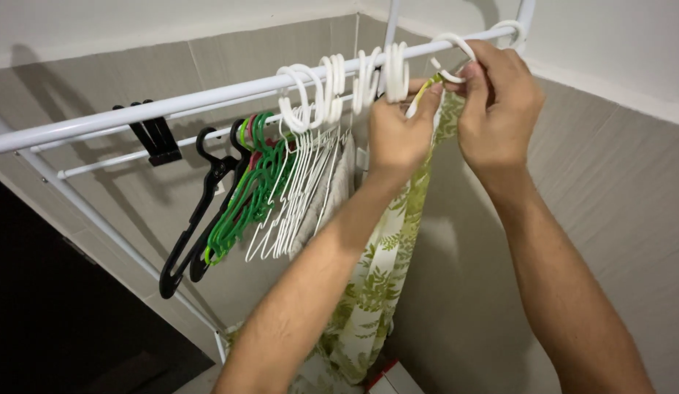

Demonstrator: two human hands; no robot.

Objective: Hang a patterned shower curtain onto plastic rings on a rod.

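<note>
Leaf-print cloth [383,263], green on white, hangs from the top rail [208,98] of a white clothes rack, its upper edge pinched between both hands at a white hook ring [450,55]. Left hand [398,135] grips the cloth's corner; right hand [500,102] grasps the ring. Judged step: fixing cloth to ring, which calls for fine fingertip alignment. White [296,190], green [244,197] and black hangers [197,219] crowd the rail beside it; pale walls meet in a corner behind.

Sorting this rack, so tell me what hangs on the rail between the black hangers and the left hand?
Green hangers, then white hangers, hang between the black hangers and the left hand, per the head view.
</note>
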